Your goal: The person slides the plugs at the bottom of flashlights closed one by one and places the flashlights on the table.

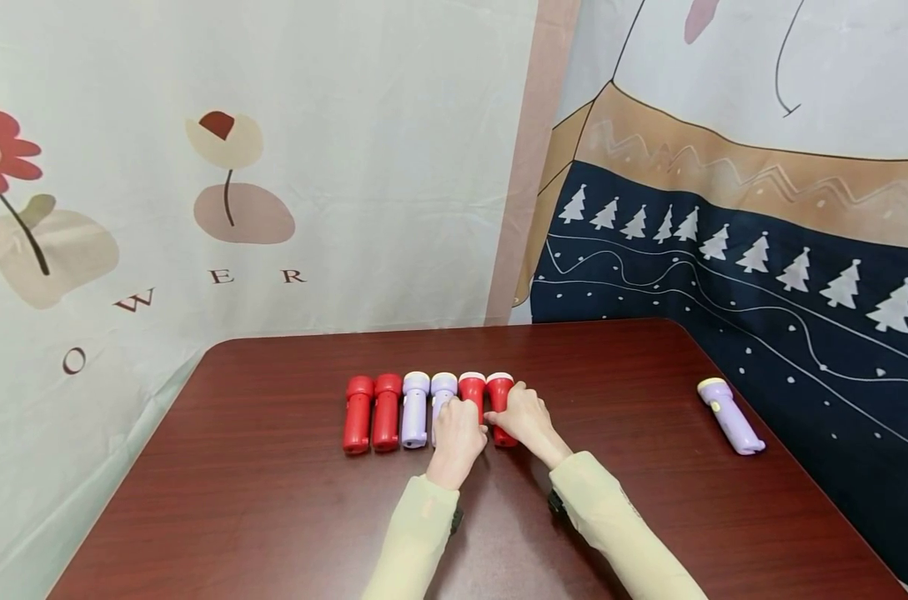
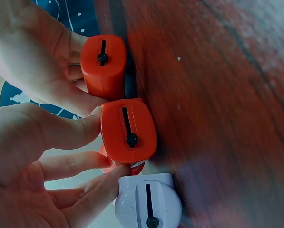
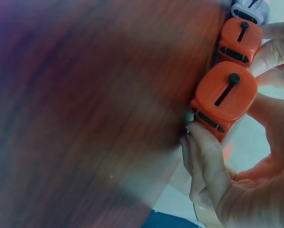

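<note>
Six small flashlights lie side by side on a dark wooden table (image 1: 258, 475): two red (image 1: 358, 414), two purple (image 1: 415, 408), then two red. My left hand (image 1: 459, 433) pinches the fifth one, a red flashlight (image 2: 127, 130), between thumb and fingers, and one finger touches the purple flashlight (image 2: 149, 204) beside it. My right hand (image 1: 524, 417) grips the last red flashlight (image 3: 225, 97) at the row's right end, thumb on one side and fingers on the other. The two held flashlights (image 1: 472, 389) (image 1: 500, 390) lie close together, butt ends towards me.
A single purple flashlight (image 1: 729, 415) lies apart near the table's right edge. Printed cloth hangs behind and to the right of the table. Bare tabletop stretches to the left of the row and in front of it.
</note>
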Action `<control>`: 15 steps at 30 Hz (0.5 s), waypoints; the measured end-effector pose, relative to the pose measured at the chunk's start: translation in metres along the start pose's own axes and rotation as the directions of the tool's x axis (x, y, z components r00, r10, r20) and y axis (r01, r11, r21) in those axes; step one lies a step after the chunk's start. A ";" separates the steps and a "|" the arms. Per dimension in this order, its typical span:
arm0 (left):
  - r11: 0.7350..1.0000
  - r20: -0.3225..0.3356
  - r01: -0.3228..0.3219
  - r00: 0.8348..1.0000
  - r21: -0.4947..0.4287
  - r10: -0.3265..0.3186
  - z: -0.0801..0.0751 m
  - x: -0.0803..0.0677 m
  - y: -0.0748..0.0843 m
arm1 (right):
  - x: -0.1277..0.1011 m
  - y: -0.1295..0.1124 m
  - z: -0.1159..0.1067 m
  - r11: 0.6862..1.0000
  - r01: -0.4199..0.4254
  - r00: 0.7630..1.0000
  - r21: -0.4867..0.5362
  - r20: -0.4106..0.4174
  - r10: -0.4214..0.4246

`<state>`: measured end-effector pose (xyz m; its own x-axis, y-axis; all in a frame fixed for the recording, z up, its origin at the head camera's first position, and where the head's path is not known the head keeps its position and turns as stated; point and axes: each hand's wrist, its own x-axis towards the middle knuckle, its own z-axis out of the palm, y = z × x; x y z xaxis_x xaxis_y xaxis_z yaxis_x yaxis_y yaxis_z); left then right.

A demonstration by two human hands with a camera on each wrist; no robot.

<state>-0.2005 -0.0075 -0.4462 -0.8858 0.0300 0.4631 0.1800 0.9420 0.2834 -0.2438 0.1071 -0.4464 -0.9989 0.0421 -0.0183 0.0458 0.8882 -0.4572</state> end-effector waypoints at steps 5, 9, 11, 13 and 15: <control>1.000 -0.009 -0.006 1.000 -0.006 0.006 0.001 0.000 0.000 | 0.000 0.000 0.002 1.000 0.010 1.000 0.003 -0.009 -0.009; 1.000 -0.010 -0.007 1.000 -0.009 0.007 0.001 -0.001 -0.001 | 0.001 -0.001 0.003 1.000 0.015 1.000 -0.014 -0.021 -0.015; 1.000 -0.006 -0.006 1.000 -0.007 0.006 0.001 -0.001 -0.001 | 0.001 -0.001 0.003 1.000 0.013 1.000 -0.021 -0.022 -0.013; 1.000 -0.001 -0.006 1.000 -0.004 0.006 0.001 -0.001 -0.001 | 0.001 -0.002 0.003 0.999 0.017 0.999 -0.030 -0.027 -0.017; 1.000 0.003 -0.006 1.000 -0.002 0.006 0.001 -0.001 0.000 | 0.000 -0.003 0.003 0.999 0.020 0.999 -0.037 -0.031 -0.021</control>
<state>-0.2002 -0.0077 -0.4471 -0.8862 0.0365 0.4618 0.1857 0.9413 0.2820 -0.2442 0.1035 -0.4475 -0.9991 0.0377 0.0186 0.0262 0.9051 -0.4244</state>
